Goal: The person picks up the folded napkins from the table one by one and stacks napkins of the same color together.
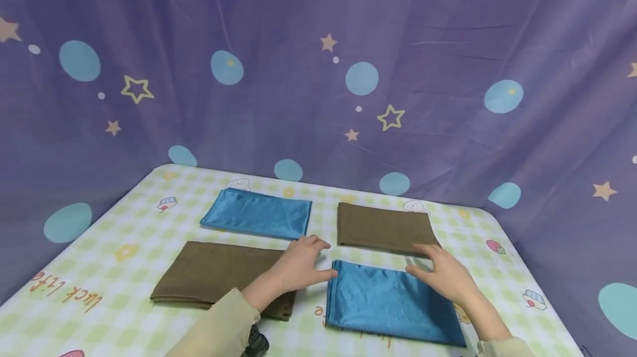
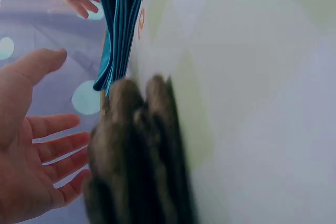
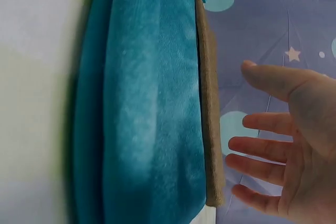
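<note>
Four folded cloths would be several pieces: a blue shiny cloth (image 1: 259, 213) at the back left, a brown cloth (image 1: 383, 227) at the back right, another brown cloth (image 1: 214, 274) at the front left and another blue cloth (image 1: 393, 304) at the front right. My left hand (image 1: 301, 266) hovers over the right end of the front brown cloth, fingers spread and holding nothing. Above the right part of the front blue cloth is my right hand (image 1: 443, 274), fingers apart, also holding nothing. In the wrist views, both hands show gaps to the cloths' folded edges.
A checked tablecloth (image 1: 119, 290) with printed flowers, cakes and lettering covers the table. Behind it hangs a purple curtain (image 1: 298, 114) with stars and blue dots. A dark wristband (image 1: 256, 341) sits at my left sleeve.
</note>
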Available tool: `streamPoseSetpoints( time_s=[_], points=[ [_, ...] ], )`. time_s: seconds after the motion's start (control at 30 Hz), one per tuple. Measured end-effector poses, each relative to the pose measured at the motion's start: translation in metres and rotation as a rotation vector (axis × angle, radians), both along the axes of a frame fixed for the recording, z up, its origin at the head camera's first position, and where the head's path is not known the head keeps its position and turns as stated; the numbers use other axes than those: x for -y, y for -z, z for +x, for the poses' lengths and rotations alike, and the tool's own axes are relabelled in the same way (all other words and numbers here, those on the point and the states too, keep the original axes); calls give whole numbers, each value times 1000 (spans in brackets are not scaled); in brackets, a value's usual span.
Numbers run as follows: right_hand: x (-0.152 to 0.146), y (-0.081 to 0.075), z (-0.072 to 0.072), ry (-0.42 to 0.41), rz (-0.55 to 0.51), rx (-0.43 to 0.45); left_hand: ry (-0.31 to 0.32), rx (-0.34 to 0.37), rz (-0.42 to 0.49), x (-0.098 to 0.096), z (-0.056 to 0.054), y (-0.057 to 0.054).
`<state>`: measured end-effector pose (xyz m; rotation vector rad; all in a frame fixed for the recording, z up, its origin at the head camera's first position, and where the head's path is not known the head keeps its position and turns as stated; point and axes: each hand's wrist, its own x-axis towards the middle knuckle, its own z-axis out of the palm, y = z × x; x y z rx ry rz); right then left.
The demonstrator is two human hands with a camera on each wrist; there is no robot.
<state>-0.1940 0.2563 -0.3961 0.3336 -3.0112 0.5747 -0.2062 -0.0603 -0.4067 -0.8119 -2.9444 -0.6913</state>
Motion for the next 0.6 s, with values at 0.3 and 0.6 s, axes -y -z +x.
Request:
streamPoseSetpoints(
  time_s=[0.3, 0.6],
  points=[
    [-12, 4, 4, 19, 2, 67, 40, 6, -38, -14, 0, 7],
    [-23, 5, 2, 11, 12, 139, 27, 58, -38, -22, -3, 8]
  ],
)
